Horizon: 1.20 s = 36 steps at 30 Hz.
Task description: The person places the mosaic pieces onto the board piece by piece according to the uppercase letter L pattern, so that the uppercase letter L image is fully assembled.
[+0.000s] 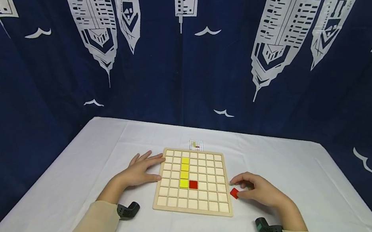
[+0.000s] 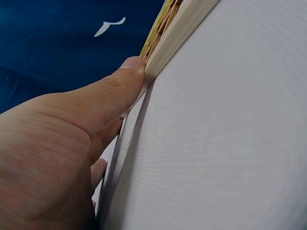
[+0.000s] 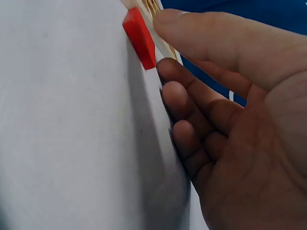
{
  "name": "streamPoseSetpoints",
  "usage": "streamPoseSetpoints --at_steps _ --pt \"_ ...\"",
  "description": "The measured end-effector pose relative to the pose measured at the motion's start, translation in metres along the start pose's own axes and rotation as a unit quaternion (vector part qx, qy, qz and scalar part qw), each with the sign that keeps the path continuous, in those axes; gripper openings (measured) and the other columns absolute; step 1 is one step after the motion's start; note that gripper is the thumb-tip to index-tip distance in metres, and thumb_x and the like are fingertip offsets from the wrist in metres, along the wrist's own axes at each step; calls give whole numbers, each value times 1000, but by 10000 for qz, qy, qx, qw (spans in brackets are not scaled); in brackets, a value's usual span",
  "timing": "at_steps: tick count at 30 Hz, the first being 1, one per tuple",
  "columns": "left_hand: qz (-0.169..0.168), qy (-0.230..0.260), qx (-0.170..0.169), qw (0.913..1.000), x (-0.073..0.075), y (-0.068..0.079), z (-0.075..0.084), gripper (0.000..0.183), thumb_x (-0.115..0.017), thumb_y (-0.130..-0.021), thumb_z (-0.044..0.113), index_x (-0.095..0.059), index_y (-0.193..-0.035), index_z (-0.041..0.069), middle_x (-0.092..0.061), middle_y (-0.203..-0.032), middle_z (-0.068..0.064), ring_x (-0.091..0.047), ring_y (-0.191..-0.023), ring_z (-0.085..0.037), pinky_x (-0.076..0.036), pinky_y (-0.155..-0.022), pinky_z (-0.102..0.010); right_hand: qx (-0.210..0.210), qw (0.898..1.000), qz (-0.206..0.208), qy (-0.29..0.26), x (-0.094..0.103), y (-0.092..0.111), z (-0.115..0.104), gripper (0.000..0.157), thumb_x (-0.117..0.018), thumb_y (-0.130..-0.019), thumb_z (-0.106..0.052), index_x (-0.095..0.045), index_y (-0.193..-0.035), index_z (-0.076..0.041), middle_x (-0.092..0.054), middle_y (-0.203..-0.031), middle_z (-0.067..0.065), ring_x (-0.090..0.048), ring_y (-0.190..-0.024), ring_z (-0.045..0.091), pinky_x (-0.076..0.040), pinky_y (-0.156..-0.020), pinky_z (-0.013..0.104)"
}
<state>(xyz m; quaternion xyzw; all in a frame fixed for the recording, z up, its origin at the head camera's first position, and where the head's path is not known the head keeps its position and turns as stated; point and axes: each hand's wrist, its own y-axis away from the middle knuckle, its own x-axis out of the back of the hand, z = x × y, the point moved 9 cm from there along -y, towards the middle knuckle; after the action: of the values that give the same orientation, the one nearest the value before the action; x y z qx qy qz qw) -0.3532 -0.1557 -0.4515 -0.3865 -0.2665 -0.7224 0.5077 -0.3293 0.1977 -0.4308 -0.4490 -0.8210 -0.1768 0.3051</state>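
A square wooden grid board (image 1: pixel 193 212) lies on the white cloth. Four of its cells in one column hold yellow tiles (image 1: pixel 184 167), and a red tile (image 1: pixel 193 184) sits just right of the lowest one. My left hand (image 1: pixel 138 172) is spread along the board's left side, thumb (image 2: pixel 129 72) and a fingertip touching the edge. Beyond the right edge, a loose red tile (image 1: pixel 234 193) lies close to the thumb of my right hand (image 1: pixel 261 189). In the right wrist view this loose tile (image 3: pixel 139 38) is beside the thumb tip, the other fingers loosely bent; no pinch shows.
A small printed card (image 1: pixel 196 145) with a coloured grid lies behind the board's far edge. The table (image 1: pixel 49 208) has a white cloth, and a dark blue curtain (image 1: pixel 185 72) with city prints hangs behind it. Each wrist wears a black camera (image 1: pixel 128 209).
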Motion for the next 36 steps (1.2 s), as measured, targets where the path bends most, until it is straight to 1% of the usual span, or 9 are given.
streamPoseSetpoints --at_steps 3,7,10,15,24,33,36 --pt "58 -26 -12 10000 1 0 0 68 -75 -87 40 -49 -148 27 -34 -163 4 -11 -158 -32 6 -125 -61 3 9999 -76 91 0 2 1 33 -74 -88 -12 -67 -120 -15 -66 -120 4 -54 -100 12 -47 -86 17" --pt "63 -35 -34 10000 2 1 2 68 -75 -87 39 -49 -148 26 -35 -163 3 -11 -157 -33 5 -125 -61 -19 9997 -154 209 -2 3 3 34 -71 -87 -7 -68 -119 -19 -62 -121 2 -54 -104 9 -46 -92 16" --pt "26 -23 -21 10000 3 3 4 68 -75 -87 38 -49 -149 26 -34 -163 4 -11 -158 -32 6 -125 -60 39 9995 -179 247 -3 3 3 34 -71 -87 -6 -69 -117 -19 -61 -122 2 -54 -105 9 -46 -95 16" --pt "54 -44 0 10000 4 3 4 67 -75 -87 38 -50 -148 26 -35 -163 3 -11 -157 -32 6 -125 -60 105 9996 -168 219 -5 2 2 32 -70 -86 -4 -70 -113 -20 -61 -120 2 -55 -108 9 -46 -97 15" --pt "71 -46 24 10000 4 2 5 67 -75 -87 38 -50 -148 26 -35 -163 3 -11 -157 -32 6 -125 -60 16 9995 -43 303 -4 0 3 27 -75 -85 -9 -72 -108 -22 -62 -118 0 -58 -110 11 -48 -98 15" --pt "115 -21 -20 9999 3 2 4 67 -76 -86 37 -51 -147 25 -36 -162 2 -13 -157 -33 5 -125 -61 55 9998 -8 210 -4 0 5 22 -77 -85 -14 -72 -106 -18 -63 -115 1 -57 -104 8 -50 -94 16" --pt "104 -8 -17 9999 2 2 3 67 -76 -86 38 -50 -148 25 -36 -163 3 -12 -157 -33 6 -125 -60 40 9997 29 242 -3 -1 5 21 -78 -86 -17 -71 -106 -18 -65 -113 0 -57 -101 8 -50 -91 16"
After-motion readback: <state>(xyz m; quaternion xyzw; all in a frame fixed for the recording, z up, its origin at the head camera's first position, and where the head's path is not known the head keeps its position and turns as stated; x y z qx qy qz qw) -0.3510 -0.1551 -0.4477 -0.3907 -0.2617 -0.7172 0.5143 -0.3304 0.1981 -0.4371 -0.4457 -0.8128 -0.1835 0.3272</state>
